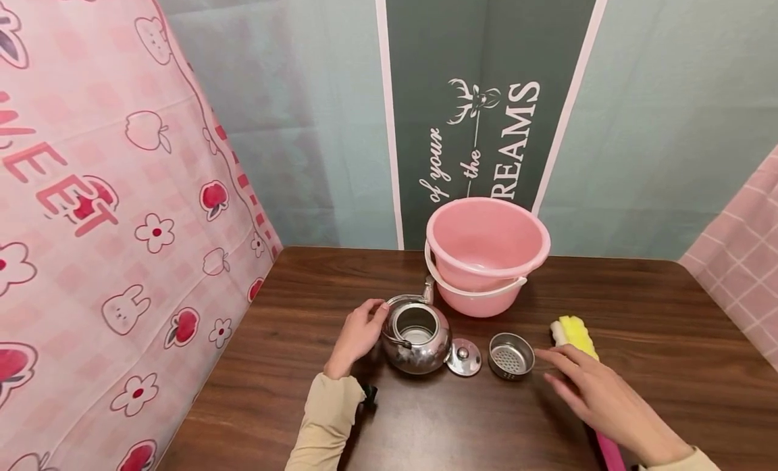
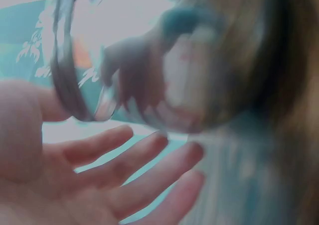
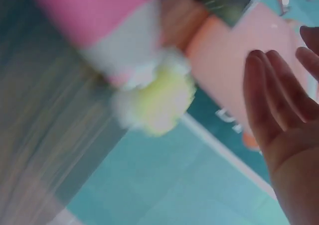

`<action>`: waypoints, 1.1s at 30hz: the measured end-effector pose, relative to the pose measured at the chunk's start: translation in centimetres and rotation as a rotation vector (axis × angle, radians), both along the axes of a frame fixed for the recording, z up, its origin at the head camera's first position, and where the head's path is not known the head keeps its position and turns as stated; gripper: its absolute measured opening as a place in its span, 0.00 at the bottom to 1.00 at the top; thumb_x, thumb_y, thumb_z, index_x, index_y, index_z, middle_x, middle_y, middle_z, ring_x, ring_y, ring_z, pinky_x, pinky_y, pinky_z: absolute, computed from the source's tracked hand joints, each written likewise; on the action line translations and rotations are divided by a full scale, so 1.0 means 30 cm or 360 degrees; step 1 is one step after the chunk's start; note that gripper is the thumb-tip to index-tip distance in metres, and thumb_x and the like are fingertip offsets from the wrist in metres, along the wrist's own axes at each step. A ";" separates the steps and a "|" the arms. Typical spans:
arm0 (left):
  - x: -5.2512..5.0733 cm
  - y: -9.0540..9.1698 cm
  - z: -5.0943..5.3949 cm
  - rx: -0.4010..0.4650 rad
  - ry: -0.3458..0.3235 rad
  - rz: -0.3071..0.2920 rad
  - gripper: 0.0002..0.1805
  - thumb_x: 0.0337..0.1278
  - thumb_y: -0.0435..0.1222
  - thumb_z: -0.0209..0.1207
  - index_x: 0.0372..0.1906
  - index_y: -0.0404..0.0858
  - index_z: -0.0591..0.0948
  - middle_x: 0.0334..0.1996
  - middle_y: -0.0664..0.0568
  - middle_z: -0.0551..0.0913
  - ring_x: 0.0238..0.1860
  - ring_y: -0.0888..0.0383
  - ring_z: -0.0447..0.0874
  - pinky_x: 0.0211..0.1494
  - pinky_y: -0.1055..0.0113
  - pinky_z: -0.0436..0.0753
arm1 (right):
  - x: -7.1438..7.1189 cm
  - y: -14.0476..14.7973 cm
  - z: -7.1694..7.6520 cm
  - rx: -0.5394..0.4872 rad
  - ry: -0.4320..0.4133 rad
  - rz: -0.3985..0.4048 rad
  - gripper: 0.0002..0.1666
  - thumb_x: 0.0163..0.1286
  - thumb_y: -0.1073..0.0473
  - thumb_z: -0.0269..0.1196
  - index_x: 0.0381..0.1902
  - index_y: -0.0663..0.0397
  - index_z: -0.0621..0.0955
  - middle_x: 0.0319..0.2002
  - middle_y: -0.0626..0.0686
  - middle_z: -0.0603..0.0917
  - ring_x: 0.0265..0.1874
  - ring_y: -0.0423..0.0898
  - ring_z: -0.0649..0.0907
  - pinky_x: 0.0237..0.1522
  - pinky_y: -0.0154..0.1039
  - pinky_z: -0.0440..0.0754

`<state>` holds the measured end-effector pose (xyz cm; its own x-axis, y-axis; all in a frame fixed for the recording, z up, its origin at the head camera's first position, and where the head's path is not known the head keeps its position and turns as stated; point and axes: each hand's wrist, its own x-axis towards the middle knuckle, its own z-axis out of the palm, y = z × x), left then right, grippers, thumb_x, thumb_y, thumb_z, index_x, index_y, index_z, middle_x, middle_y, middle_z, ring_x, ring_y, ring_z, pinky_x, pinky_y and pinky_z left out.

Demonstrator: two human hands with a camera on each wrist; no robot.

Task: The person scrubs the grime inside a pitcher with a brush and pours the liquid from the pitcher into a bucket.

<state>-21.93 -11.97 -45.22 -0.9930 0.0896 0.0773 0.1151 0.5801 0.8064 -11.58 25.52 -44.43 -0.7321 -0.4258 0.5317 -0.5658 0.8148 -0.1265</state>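
Observation:
A shiny steel kettle (image 1: 419, 359) stands on the table with its top uncovered and its spout toward the back. My left hand (image 1: 358, 332) is at the kettle's left side, fingertips at the upper rim; in the left wrist view its fingers (image 2: 144, 160) are spread loosely by the kettle's reflective body (image 2: 164, 80). Beside the kettle on the right lies its round lid (image 1: 464, 358). Farther right sits a small perforated steel strainer (image 1: 510, 364). Just right of it, my right hand (image 1: 602, 397) hovers with fingers extended, holding nothing; the right wrist view shows those straight fingers (image 3: 279, 90).
A pink bucket (image 1: 486, 295) with a white handle stands behind the kettle. A brush with a yellow and white head (image 1: 576, 334) and a pink handle (image 1: 610, 452) lies on the right, partly under my right hand. Printed cloths hang behind and to the left of the wooden table (image 1: 267, 390).

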 end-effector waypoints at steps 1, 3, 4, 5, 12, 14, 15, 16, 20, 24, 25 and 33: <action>0.000 -0.010 0.003 0.0020 -0.0058 -0.0045 0.23 0.70 0.48 0.48 0.58 0.37 0.77 0.47 0.44 0.85 0.45 0.50 0.85 0.50 0.55 0.80 | -0.008 -0.023 0.005 -0.0025 -0.0051 0.0008 0.21 0.58 0.57 0.70 0.50 0.43 0.82 0.45 0.39 0.81 0.39 0.38 0.82 0.45 0.22 0.72; 0.002 -0.029 0.008 0.0062 -0.0186 -0.0148 0.25 0.71 0.49 0.47 0.61 0.37 0.74 0.49 0.43 0.83 0.42 0.51 0.85 0.44 0.55 0.82 | -0.025 -0.072 0.013 -0.0072 -0.0162 0.0021 0.26 0.55 0.60 0.72 0.53 0.43 0.80 0.45 0.38 0.80 0.38 0.36 0.81 0.44 0.23 0.74; 0.003 -0.039 0.009 0.0081 -0.0250 -0.0211 0.26 0.71 0.51 0.46 0.63 0.37 0.72 0.49 0.42 0.82 0.40 0.51 0.85 0.41 0.56 0.83 | -0.034 -0.097 0.016 -0.0096 -0.0219 0.0028 0.26 0.57 0.59 0.71 0.55 0.44 0.79 0.45 0.38 0.80 0.38 0.35 0.81 0.43 0.24 0.75; 0.005 -0.047 0.009 0.0111 -0.0330 -0.0271 0.27 0.72 0.51 0.45 0.64 0.37 0.70 0.50 0.41 0.81 0.38 0.52 0.85 0.38 0.56 0.83 | -0.044 -0.122 0.019 -0.0120 -0.0271 0.0043 0.25 0.60 0.59 0.69 0.56 0.45 0.78 0.45 0.39 0.80 0.38 0.35 0.81 0.41 0.27 0.77; 0.013 -0.075 0.005 0.0144 -0.0704 -0.0568 0.33 0.71 0.58 0.39 0.68 0.38 0.58 0.51 0.38 0.76 0.38 0.47 0.84 0.36 0.55 0.83 | -0.146 -0.293 0.022 -0.0340 -0.0529 0.0095 0.24 0.70 0.53 0.60 0.62 0.48 0.74 0.47 0.46 0.81 0.38 0.35 0.82 0.40 0.38 0.82; 0.016 -0.073 0.006 0.0147 -0.0768 -0.0588 0.38 0.70 0.60 0.39 0.72 0.38 0.52 0.53 0.36 0.74 0.37 0.46 0.84 0.37 0.55 0.84 | -0.177 -0.333 0.016 -0.0393 -0.0573 0.0108 0.24 0.71 0.53 0.59 0.63 0.49 0.74 0.47 0.50 0.82 0.37 0.36 0.83 0.41 0.39 0.82; 0.017 -0.070 0.005 0.0148 -0.0793 -0.0590 0.40 0.70 0.60 0.39 0.73 0.37 0.50 0.54 0.36 0.73 0.37 0.46 0.84 0.37 0.55 0.84 | -0.192 -0.351 0.013 -0.0417 -0.0589 0.0112 0.24 0.71 0.53 0.58 0.63 0.51 0.73 0.48 0.52 0.82 0.38 0.37 0.84 0.42 0.41 0.82; 0.019 -0.067 0.007 0.0158 -0.0817 -0.0587 0.42 0.69 0.61 0.39 0.74 0.37 0.46 0.56 0.36 0.71 0.36 0.46 0.84 0.37 0.54 0.84 | -0.205 -0.368 0.009 -0.0438 -0.0599 0.0103 0.24 0.72 0.53 0.58 0.63 0.51 0.73 0.50 0.53 0.82 0.40 0.39 0.85 0.44 0.43 0.82; 0.020 -0.050 0.006 0.0173 -0.0863 -0.0537 0.45 0.69 0.60 0.40 0.76 0.37 0.39 0.54 0.36 0.71 0.35 0.47 0.83 0.37 0.54 0.84 | -0.254 -0.429 -0.006 -0.0500 -0.0630 0.0053 0.24 0.73 0.53 0.56 0.64 0.54 0.73 0.57 0.56 0.80 0.54 0.50 0.81 0.56 0.51 0.77; 0.018 -0.038 0.000 0.0183 -0.0839 -0.0495 0.41 0.69 0.54 0.41 0.75 0.36 0.43 0.46 0.39 0.73 0.33 0.46 0.82 0.34 0.55 0.83 | -0.288 -0.479 -0.026 -0.0547 -0.0692 0.0000 0.24 0.74 0.53 0.55 0.64 0.55 0.73 0.59 0.58 0.79 0.60 0.57 0.77 0.61 0.55 0.72; 0.017 -0.036 -0.002 0.0184 -0.0825 -0.0488 0.38 0.68 0.52 0.41 0.74 0.36 0.47 0.46 0.40 0.73 0.34 0.45 0.82 0.34 0.55 0.83 | -0.294 -0.488 -0.031 -0.0556 -0.0712 -0.0012 0.24 0.74 0.52 0.54 0.64 0.55 0.73 0.59 0.59 0.79 0.60 0.57 0.77 0.61 0.55 0.72; 0.009 -0.046 0.002 0.0144 -0.0756 -0.0459 0.32 0.61 0.45 0.41 0.69 0.38 0.58 0.43 0.41 0.76 0.34 0.46 0.81 0.32 0.55 0.81 | -0.322 -0.531 -0.045 -0.0625 -0.0906 -0.0051 0.26 0.75 0.51 0.51 0.67 0.54 0.70 0.61 0.61 0.78 0.62 0.59 0.76 0.62 0.55 0.71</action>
<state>-21.66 -13.37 -45.15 -0.8568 0.3763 -0.3526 -0.1292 0.5052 0.8533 -21.23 9.59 -45.79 -0.9519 -0.2538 0.1714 -0.3003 0.6631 -0.6857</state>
